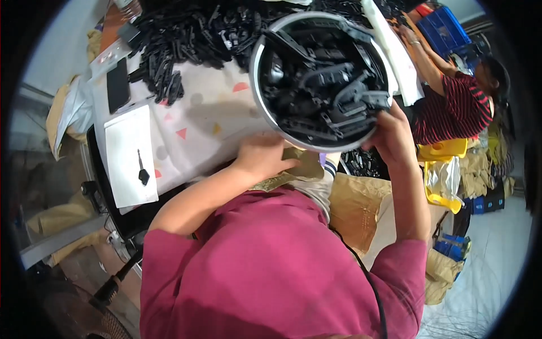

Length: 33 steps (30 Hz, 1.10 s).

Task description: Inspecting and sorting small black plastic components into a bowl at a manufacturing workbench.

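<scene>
A round bowl with a pale rim point(265, 110), filled with black plastic clip-like parts point(327, 85), is held up over the near edge of the table. My right hand point(390, 133) is closed on the bowl's right side, thumb at the rim. My left hand point(259, 157) is below the bowl's lower left rim, its thumb pointing right beside a crumpled brown bag point(307, 165) above my lap. The bowl hides its other fingers, so what they grip, if anything, is unclear.
Black parts point(192, 34) lie heaped on the patterned tablecloth point(197, 107). At left are a phone point(118, 85), a white paper point(131, 186) and a small black screwdriver-like tool point(143, 174). A co-worker in stripes point(451, 107) sits right, near a yellow chair point(446, 152) and blue crate point(443, 28).
</scene>
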Tool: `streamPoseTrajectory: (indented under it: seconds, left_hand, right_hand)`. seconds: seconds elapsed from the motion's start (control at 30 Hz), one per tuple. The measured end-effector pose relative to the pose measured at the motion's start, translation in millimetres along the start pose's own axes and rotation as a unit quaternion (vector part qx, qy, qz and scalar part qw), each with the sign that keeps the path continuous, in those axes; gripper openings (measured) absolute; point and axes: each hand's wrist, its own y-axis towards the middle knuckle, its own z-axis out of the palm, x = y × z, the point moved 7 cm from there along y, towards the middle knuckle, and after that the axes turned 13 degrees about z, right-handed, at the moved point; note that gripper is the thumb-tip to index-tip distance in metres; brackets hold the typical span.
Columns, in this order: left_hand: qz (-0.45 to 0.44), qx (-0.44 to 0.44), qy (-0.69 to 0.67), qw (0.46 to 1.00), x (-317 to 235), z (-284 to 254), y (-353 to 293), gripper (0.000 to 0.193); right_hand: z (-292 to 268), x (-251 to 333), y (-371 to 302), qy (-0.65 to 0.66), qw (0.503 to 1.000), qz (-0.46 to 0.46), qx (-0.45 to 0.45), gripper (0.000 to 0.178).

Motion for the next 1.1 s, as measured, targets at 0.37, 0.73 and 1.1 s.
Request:
streamPoseTrajectory:
  seconds: [0.37, 0.73, 1.1]
  left_hand:
    - [0.267, -0.094, 0.188, 0.940, -16.1, 97.1, 55.9, 0.018]
    - [-0.128, -0.014, -0.215, 0.968, 56.3, -8.2, 38.4, 0.024]
    - [-0.058, 0.002, -0.101, 0.993, 45.9, -14.0, 57.8, 0.028]
  right_hand:
    - [-79.6, -97.2, -75.5, 0.112, 0.986, 0.050, -0.111, 0.036]
    - [-75.5, -155.1, -94.6, 0.147, 0.977, 0.091, -0.126, 0.030]
    - [-6.7, -162.5, -56.4, 0.042, 0.971, 0.228, -0.064, 0.044]
